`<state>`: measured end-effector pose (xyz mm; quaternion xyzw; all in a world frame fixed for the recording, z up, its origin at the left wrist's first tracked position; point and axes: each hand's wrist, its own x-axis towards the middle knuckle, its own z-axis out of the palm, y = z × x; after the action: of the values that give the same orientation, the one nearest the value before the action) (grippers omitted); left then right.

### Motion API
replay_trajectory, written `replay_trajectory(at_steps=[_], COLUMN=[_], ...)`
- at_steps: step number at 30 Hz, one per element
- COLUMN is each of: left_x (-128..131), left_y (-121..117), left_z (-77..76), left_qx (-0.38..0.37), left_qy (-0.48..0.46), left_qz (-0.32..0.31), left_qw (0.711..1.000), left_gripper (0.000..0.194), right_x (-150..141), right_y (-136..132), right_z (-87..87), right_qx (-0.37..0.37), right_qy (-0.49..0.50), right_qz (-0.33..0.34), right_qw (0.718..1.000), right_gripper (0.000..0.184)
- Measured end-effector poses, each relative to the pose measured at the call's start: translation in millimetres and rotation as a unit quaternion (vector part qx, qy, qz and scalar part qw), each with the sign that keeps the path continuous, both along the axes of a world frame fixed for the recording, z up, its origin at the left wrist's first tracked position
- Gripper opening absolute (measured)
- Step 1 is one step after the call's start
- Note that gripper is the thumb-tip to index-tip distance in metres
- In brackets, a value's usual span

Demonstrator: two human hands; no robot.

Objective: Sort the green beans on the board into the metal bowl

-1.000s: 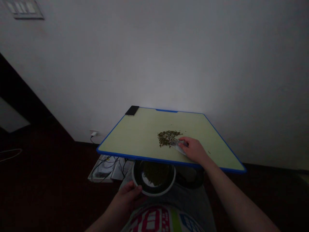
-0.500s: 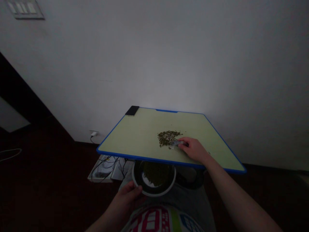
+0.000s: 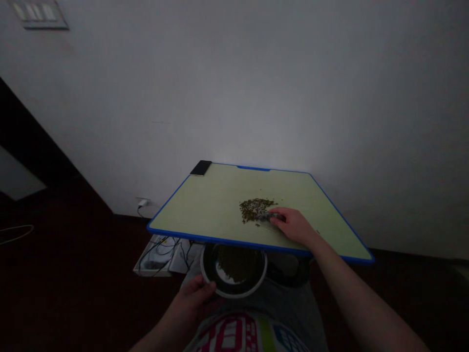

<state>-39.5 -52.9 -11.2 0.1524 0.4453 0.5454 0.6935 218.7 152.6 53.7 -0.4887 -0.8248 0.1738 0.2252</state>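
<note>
A loose patch of small greenish-brown grains lies on the pale tabletop with a blue rim. My right hand rests at the patch's right side, fingers closed on a small greyish, partly see-through piece; its exact kind is unclear. The piece touches the near right edge of the grains. Below the table's front edge, my left hand grips the left rim of a round bowl, thumb on top. More of the same grains lie inside the bowl, whose far side is hidden under the table.
A black phone lies at the table's far left corner. The table's back edge meets a pale wall. On the floor at left are a white box with cables and a plugged-in charger. A dark round object sits right of the bowl.
The see-through piece in my right hand has tilted slightly and looks darker. My left hand, the bowl and the grain patch look almost the same.
</note>
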Motion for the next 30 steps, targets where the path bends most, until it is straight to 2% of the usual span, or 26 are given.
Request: replay_trajectory(at_steps=[12,17,22,30], left_x=[1.2,0.3,-0.9,1.8], left_y=[-0.5,0.1,0.4,-0.8], left_z=[8.1,4.8,1.1,7.5], left_qx=[-0.002,-0.002,-0.002,-0.002], left_qy=[0.015,-0.007,0.007,0.014], left_qz=[-0.005,-0.012,-0.011,-0.005], left_qw=[1.000,1.000,1.000,1.000], left_gripper=[0.023,0.026,0.024,0.027], right_x=[-1.2,-8.6,-21.4,-36.3], right_y=[-2.0,-3.5,-7.7,-19.9], right_z=[-0.9,0.7,2.5,4.7], right_qx=[0.006,0.006,0.001,-0.010], right_qy=[0.002,0.006,-0.006,-0.011], right_qz=[0.010,0.004,0.027,0.066], right_qw=[1.000,1.000,1.000,0.998], right_gripper=[0.033,0.033,0.032,0.031])
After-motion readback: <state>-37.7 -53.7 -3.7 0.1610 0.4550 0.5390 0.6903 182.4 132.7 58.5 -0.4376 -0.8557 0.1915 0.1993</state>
